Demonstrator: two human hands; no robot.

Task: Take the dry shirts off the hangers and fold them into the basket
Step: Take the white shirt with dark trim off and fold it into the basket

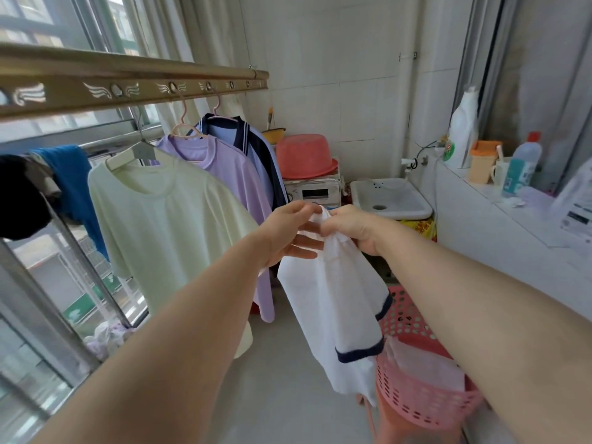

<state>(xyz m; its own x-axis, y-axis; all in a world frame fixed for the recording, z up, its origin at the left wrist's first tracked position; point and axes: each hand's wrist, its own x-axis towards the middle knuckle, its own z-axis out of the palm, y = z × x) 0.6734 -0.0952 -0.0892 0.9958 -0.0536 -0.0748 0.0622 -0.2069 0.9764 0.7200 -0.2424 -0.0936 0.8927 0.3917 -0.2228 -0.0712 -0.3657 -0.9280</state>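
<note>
While both arms reach toward the middle of the view, white shirt (333,302): off any hanger, held up by its top edge and hanging free, with a navy-trimmed sleeve toward 5 o'clock; its lower part hangs in front of the basket's left rim.
Left grip (288,232): thumb and forefinger pinch the shirt's top edge; the other fingers lie straight below, against the cloth.
Right grip (352,225): closed round a bunch of the same top edge, just beside the left grip at its 3 o'clock.
Pink laundry basket (426,402): at 5 o'clock, perforated plastic, below and right of the shirt, set on a reddish stool (394,427); white cloth (423,363) lies inside.
Drying rail (128,81): brass-coloured with punched holes, running from 9 o'clock toward 12.
Pale yellow T-shirt (169,225): at 9 o'clock on a grey hanger (141,150), nearest the left forearm.
Lilac T-shirt (230,168): behind it toward 11 o'clock, on a pink hanger (182,129).
Light blue shirt with navy collar (253,136): last in the row.
Blue towel (73,187): draped at the far 9 o'clock edge.
Red basin (304,155): upside down on a white appliance (314,190) at 12 o'clock.
Sink (390,197): white, at 1 o'clock, right of the appliance.
Desk (499,225): tiled ledge from 2 to 3 o'clock, carrying a white detergent bottle (463,129), cups and smaller bottles.
</note>
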